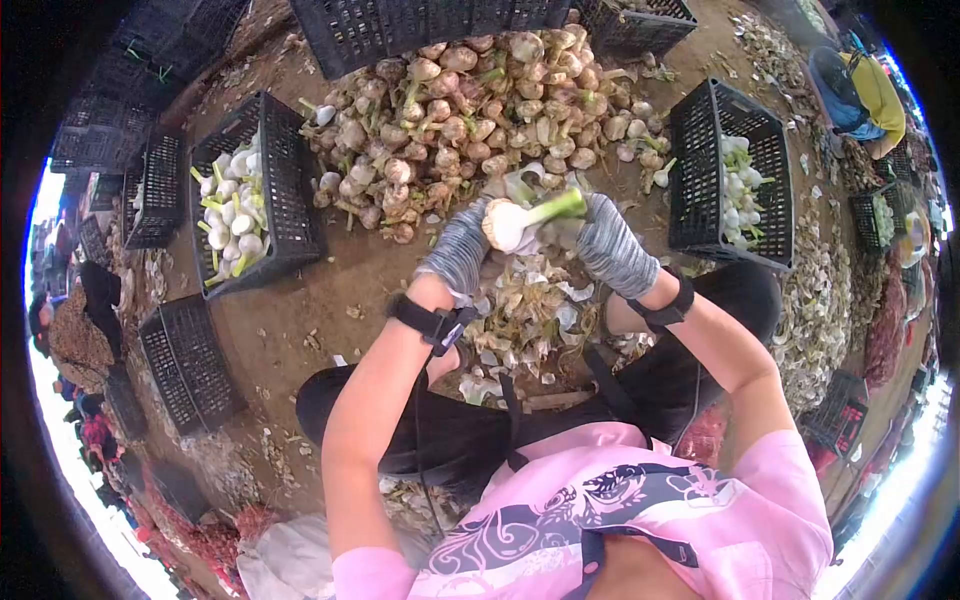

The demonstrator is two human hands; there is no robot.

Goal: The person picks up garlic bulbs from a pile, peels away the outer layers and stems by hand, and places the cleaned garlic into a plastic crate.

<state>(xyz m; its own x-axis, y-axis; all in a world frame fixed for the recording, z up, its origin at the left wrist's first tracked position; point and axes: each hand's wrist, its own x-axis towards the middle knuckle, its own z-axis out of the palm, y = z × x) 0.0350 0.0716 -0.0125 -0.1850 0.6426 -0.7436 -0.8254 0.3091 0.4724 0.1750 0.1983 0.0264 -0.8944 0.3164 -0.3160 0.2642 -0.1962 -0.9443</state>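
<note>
A peeled white garlic bulb [508,226] with a green stem is held out over the ground, its root end toward the left. My left hand [458,248], in a grey striped glove, is closed around the root end. At the stem end, my right hand [614,246], gloved alike, has its fingers closed against the green stalk; its fingertips are partly hidden. Pale loose skin hangs below the bulb between both hands. Just beyond them lies a big heap of unpeeled garlic bulbs [455,130]. Beneath my hands is a pile of stripped garlic skins [525,315].
Black crates with peeled garlic stand at the left [268,190] and the right [715,180]. Another black crate [430,30] is at the heap's far side, and one more crate [190,365] sits lower left. A person in yellow and blue [860,95] is at the upper right.
</note>
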